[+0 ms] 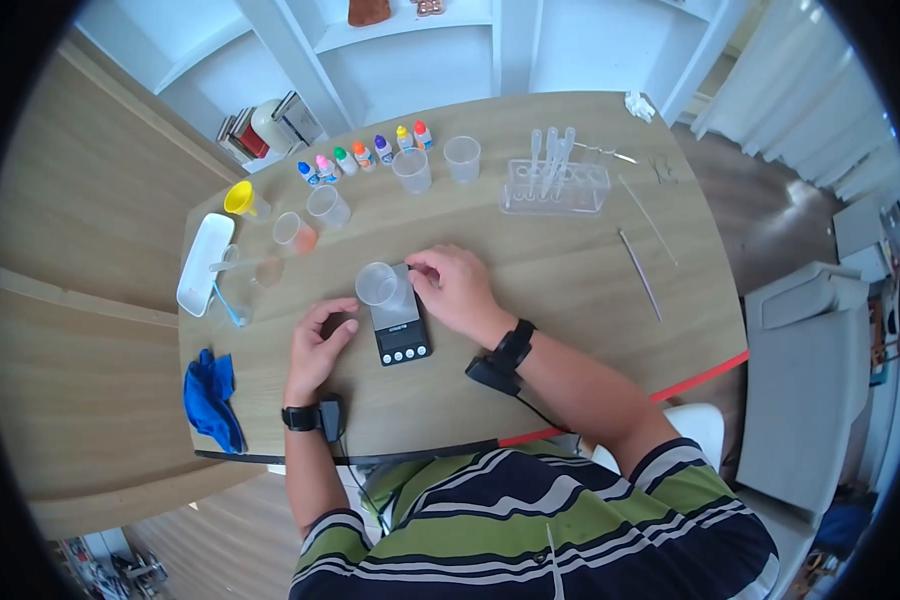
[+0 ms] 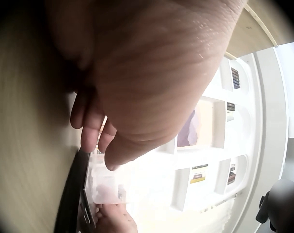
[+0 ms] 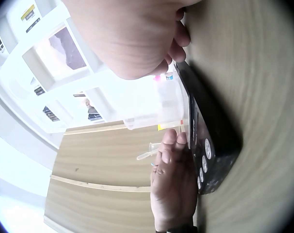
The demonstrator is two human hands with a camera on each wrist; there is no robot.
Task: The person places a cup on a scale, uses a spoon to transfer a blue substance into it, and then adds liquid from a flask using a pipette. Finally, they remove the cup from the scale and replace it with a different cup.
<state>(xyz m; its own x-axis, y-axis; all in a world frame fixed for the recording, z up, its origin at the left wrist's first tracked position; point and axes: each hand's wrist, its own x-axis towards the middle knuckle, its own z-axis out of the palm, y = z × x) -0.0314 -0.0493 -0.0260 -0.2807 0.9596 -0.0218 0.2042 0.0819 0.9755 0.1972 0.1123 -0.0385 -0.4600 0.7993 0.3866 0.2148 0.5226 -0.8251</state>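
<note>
A black digital scale (image 1: 403, 342) with a silver plate and a row of round buttons lies on the table. On its plate stands a clear plastic cup (image 1: 377, 285), also visible as a pale cup (image 3: 170, 103) in the right wrist view. My left hand (image 1: 320, 345) rests beside the scale's left side, fingers loosely bent, fingertips near the cup. At the scale's upper right edge is my right hand (image 1: 458, 290), its relaxed fingertips (image 3: 178, 52) right at the corner of the scale. Neither hand holds anything.
Several small colored-cap bottles (image 1: 361, 155) line the back, near clear cups (image 1: 462, 158) and a cup of orange liquid (image 1: 295, 234). Droppers stand in a clear rack (image 1: 555, 190). A white tray (image 1: 206, 265), yellow funnel (image 1: 240, 198) and blue cloth (image 1: 210, 400) lie left.
</note>
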